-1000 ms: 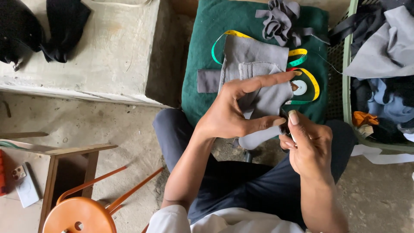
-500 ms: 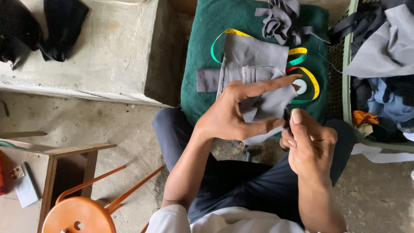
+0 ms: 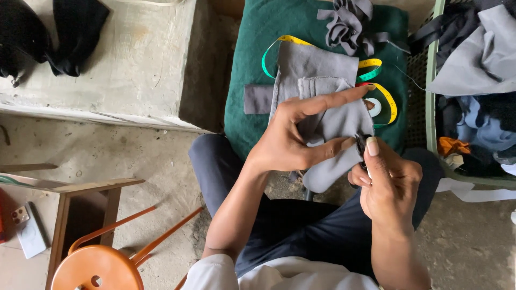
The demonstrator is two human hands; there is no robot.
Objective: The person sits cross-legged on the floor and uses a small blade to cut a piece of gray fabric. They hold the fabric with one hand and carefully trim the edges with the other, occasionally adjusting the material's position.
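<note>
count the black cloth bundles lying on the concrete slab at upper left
2. One black bundle lies at the slab's far left edge, partly cut off by the frame; the other black bundle lies right beside it. More may lie out of view.

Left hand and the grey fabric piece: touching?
Touching. The head view shows the left hand pinching the grey fabric piece, thumb under its lower edge and forefinger laid across the top.

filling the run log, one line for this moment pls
left hand: holds grey fabric piece | right hand: pinches small dark tool at fabric edge | behind: tape measure, green cushion
</note>
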